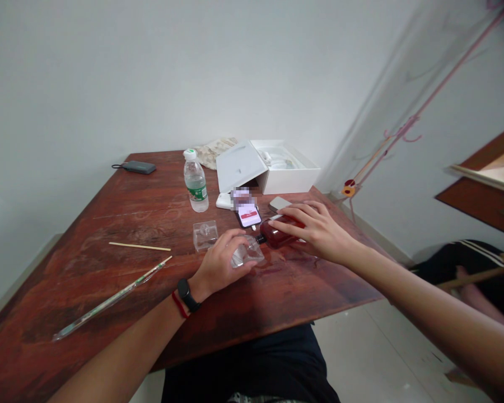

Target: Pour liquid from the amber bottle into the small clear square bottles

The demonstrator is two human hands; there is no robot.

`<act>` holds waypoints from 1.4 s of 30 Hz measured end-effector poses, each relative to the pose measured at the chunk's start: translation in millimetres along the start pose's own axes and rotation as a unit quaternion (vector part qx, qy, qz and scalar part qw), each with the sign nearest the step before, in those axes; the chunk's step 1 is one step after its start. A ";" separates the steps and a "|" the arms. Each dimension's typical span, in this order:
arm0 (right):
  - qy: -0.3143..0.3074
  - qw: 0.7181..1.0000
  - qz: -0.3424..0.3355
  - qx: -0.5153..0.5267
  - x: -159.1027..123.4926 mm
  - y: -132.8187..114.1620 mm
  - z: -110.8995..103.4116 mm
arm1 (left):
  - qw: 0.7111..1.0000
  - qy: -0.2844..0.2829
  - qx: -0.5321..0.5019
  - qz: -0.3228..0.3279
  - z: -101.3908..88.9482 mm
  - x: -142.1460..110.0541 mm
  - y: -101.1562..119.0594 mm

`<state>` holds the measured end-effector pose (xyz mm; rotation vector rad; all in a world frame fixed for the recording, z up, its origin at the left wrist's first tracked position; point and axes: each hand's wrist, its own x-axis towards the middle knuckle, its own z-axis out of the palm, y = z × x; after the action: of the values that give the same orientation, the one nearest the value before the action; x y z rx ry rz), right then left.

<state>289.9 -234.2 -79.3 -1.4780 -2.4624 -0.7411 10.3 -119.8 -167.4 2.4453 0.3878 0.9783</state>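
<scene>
Hands apart, both resting at the table's near side: left hand (218, 266) cupped over a clear plastic case (247, 253), right hand (319, 232) draped across a dark red bottle (282, 232), which lay on its side just beside the case. Also listed on the wooden table (88, 235): a second clear plastic case (205, 235) near the left hand, a lit smartphone (248, 215) just above the red bottle, a water bottle (195, 182), an open white box (269, 165), a thin wooden stick (139, 246), and a long glass tube (113, 296).
</scene>
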 end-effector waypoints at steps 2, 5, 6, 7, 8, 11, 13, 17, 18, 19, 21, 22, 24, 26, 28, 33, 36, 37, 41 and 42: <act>-0.001 1.000 0.001 0.001 0.1 -0.2 -0.3 | 1.000 -0.002 -0.002 -0.002 -0.2 0.5 0.0; -0.003 1.000 0.000 0.003 0.1 -0.5 -1.0 | 1.000 -0.002 -0.005 0.000 -0.4 0.6 0.1; -0.004 1.000 0.000 0.002 0.1 -0.5 -1.0 | 1.000 -0.002 -0.005 0.000 -0.4 0.4 0.1; -0.003 1.000 0.001 0.001 0.0 -0.5 -1.0 | 1.000 -0.002 -0.005 0.000 -0.4 0.1 0.1; -0.003 1.000 0.001 0.000 -0.1 -0.4 -0.9 | 1.000 -0.002 -0.004 0.000 -0.4 -0.2 0.2; -0.002 1.000 0.002 0.000 -0.4 -0.2 -0.1 | 1.000 -0.002 -0.004 -0.003 -0.3 -0.9 0.5; -0.002 1.000 0.002 0.000 -0.6 -0.1 0.3 | 1.000 -0.001 -0.006 -0.005 -0.5 -0.8 0.9; -0.006 1.000 0.004 -0.002 -0.8 0.1 0.6 | 1.000 0.000 -0.007 -0.006 -1.1 -0.2 1.7; -0.006 1.000 0.004 -0.003 -0.9 0.2 0.7 | 1.000 0.001 -0.006 -0.006 -1.2 -0.2 1.7; -0.006 1.000 0.003 -0.003 -1.0 0.4 0.8 | 1.000 0.000 -0.006 -0.006 -1.2 -0.2 1.8; -0.004 1.000 0.002 -0.003 -1.1 0.7 0.9 | 1.000 -0.002 -0.005 -0.007 -1.2 -0.5 1.7; -0.004 1.000 0.002 -0.003 -1.0 0.8 0.9 | 1.000 -0.003 -0.005 -0.008 -1.2 -0.6 1.7; -0.006 1.000 0.002 -0.003 -0.8 0.9 0.6 | 1.000 -0.002 -0.004 -0.008 -1.3 -0.6 1.9; -0.008 1.000 0.001 -0.003 -0.4 0.7 -0.1 | 1.000 -0.001 -0.005 -0.005 -1.5 -0.4 2.0; -0.008 1.000 0.001 -0.002 0.1 0.3 -0.9 | 1.000 0.000 -0.006 -0.002 -1.7 -0.2 2.2; -0.007 1.000 0.003 -0.002 1.0 -0.2 -1.7 | 1.000 0.001 -0.003 -0.008 -1.6 -0.2 2.6; -0.006 1.000 0.000 -0.003 1.1 0.0 -1.7 | 1.000 0.002 -0.002 -0.011 -1.3 -0.3 2.7; -0.006 1.000 -0.001 -0.004 1.1 0.2 -1.7 | 1.000 0.002 -0.001 -0.012 -1.2 -0.3 2.7; -0.009 1.000 -0.005 -0.008 1.3 0.7 -2.2 | 1.000 0.002 0.000 -0.009 -0.5 -0.6 2.2; -0.008 1.000 -0.006 -0.008 1.5 0.8 -2.4 | 1.000 0.002 0.001 -0.009 -0.4 -0.6 2.0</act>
<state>289.6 -234.0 -76.4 -1.4823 -2.4841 -0.7567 9.7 -121.6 -166.5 2.4378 0.4112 0.9756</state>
